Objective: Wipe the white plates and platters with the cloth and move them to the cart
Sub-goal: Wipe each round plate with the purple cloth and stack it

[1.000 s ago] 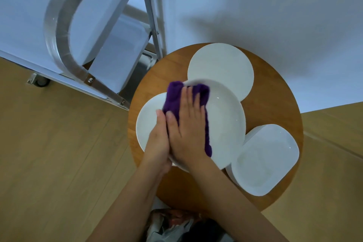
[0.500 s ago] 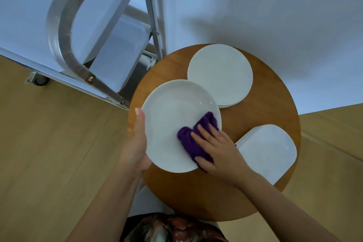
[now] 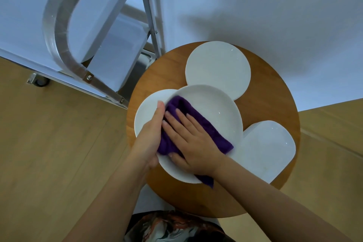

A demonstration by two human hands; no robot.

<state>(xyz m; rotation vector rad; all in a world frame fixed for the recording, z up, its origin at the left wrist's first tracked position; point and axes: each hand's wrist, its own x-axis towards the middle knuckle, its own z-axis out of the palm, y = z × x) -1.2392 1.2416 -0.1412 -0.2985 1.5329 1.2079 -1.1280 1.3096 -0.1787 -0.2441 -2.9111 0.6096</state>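
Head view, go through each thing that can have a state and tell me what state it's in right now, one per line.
left hand: grips the held plate's rim
right hand: fingers flat, pressing the purple cloth
purple cloth: spread on the held plate, under the right hand
held plate: tilted, lifted above another plate
plate underneath: flat on the round table, partly covered
far round plate: flat, untouched
square platter: flat, untouched
cart: beside the round table

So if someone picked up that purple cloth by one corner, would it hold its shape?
Probably not. The purple cloth bunches into folds under the right hand and droops over the plate rim, so it looks floppy. It also looks thin, likely light.
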